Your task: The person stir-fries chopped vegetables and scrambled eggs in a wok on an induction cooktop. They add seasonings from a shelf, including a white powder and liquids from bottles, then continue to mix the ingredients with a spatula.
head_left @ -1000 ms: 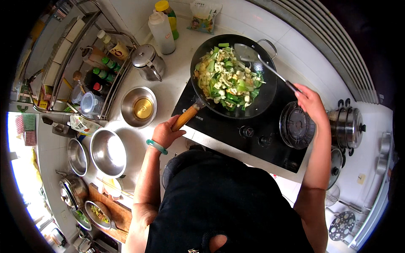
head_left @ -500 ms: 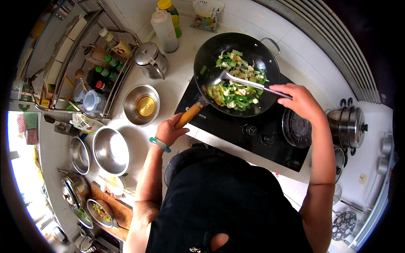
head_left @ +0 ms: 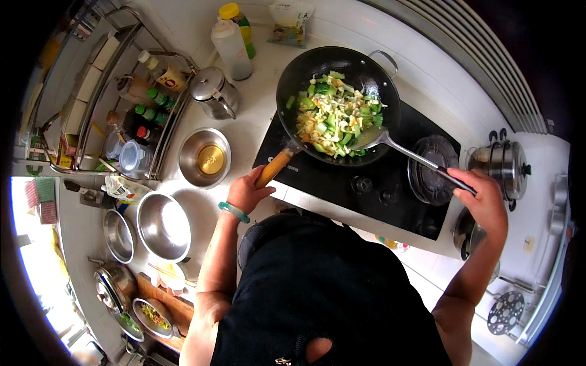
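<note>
A black wok (head_left: 305, 67) sits on the black cooktop (head_left: 329, 183), holding chopped green vegetables (head_left: 336, 119) mixed with pale and yellowish pieces. My left hand (head_left: 244, 190), with a green bangle at its wrist, is wrapped round the wok's wooden handle (head_left: 276, 167). In my right hand (head_left: 485, 192) is the dark grip of a metal cooking spatula (head_left: 408, 152). The spatula's head rests at the near right edge of the food, inside the wok.
Left of the wok stand a steel bowl with yellow liquid (head_left: 191, 149), a steel pot with a spout (head_left: 210, 91) and a squeeze bottle (head_left: 232, 52). A black burner grate (head_left: 430, 177) lies right. Beyond are a bottle rack (head_left: 177, 116), an empty steel bowl (head_left: 146, 226) and a lidded steamer (head_left: 513, 168).
My right hand has drawn the spatula to the right and nearer me, from the middle of the wok to its right side. The food is heaped differently. My left hand keeps the handle.
</note>
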Demonstrator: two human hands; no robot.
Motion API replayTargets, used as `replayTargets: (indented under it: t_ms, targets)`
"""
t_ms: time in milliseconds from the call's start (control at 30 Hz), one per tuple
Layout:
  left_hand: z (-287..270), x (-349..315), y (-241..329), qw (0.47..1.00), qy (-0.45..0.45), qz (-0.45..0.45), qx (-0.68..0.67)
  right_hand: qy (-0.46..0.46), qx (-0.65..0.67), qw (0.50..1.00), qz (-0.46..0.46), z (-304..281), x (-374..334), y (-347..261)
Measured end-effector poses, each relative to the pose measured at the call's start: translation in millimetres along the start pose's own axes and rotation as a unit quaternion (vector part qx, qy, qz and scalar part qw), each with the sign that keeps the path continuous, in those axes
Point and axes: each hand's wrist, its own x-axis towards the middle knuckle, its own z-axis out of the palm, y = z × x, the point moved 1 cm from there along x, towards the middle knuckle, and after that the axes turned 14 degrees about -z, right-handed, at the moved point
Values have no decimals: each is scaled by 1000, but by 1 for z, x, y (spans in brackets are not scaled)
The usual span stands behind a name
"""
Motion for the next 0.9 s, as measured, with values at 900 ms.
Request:
replayTargets:
  t_ms: [900]
  targets:
    - [10,-3,-14,991,80,109,-21,137,58,989,-19,86,-13,21]
